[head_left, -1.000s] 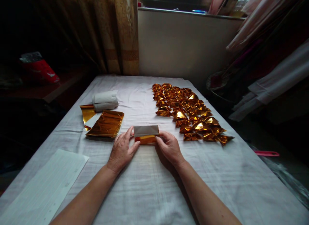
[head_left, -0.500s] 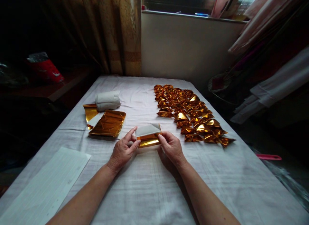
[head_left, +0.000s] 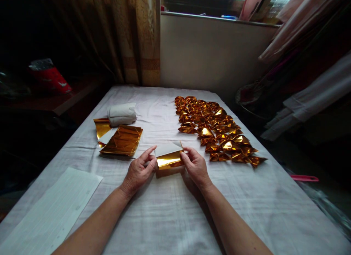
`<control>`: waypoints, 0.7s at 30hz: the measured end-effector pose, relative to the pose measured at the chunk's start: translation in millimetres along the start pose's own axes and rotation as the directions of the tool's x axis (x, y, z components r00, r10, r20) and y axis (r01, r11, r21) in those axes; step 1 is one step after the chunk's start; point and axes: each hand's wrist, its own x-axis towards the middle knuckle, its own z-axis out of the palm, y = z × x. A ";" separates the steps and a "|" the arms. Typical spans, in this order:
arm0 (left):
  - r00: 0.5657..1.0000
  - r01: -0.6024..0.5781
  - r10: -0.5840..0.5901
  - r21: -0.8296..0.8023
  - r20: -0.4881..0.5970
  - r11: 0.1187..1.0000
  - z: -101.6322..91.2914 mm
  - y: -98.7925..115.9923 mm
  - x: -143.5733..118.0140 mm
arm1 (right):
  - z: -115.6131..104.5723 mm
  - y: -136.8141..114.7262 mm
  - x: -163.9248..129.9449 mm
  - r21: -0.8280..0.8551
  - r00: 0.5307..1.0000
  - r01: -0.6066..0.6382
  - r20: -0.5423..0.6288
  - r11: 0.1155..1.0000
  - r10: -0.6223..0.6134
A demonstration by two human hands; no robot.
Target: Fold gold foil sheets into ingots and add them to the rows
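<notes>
Between both hands sits the gold foil sheet (head_left: 169, 158), partly folded, white backing up on the far half, shiny gold on the near half. Left hand (head_left: 138, 171) pinches its left end w/ thumb + fingers, right hand (head_left: 195, 166) pinches the right end, so both are grasping it. Long axis runs left-right, hand to hand; the fold edge faces away from the person, tilted up a bit off the white cloth (head_left: 170, 211). Plenty of bare cloth on the near side of the hands. Left of the left hand, near but apart: stack of gold sheets (head_left: 122, 140) and a white roll (head_left: 121, 114). Right of the right hand, just beside: rows of folded gold pieces (head_left: 216, 129) reaching twd the table's right edge. White paper (head_left: 52, 214) at the near-left edge.
</notes>
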 end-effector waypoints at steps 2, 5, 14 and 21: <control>1.000 -0.009 0.009 -0.006 0.009 1.000 -0.7 -0.8 0.0 | -0.4 -1.7 0.2 -0.024 1.000 0.010 -0.007 1.000 -0.010; 0.999 -0.026 0.026 -0.004 0.025 1.000 -1.6 -1.2 -0.4 | -0.9 -4.6 0.1 -0.046 0.999 0.030 -0.032 0.999 -0.031; 0.999 0.042 -0.040 -0.070 0.031 0.997 -0.5 1.7 -0.7 | -1.0 -0.8 -0.9 -0.013 1.000 0.019 -0.010 1.000 -0.019; 0.997 0.052 -0.055 -0.060 -0.056 0.997 -0.5 1.0 1.6 | -1.5 4.1 -0.4 -0.004 0.998 0.066 0.008 0.998 -0.065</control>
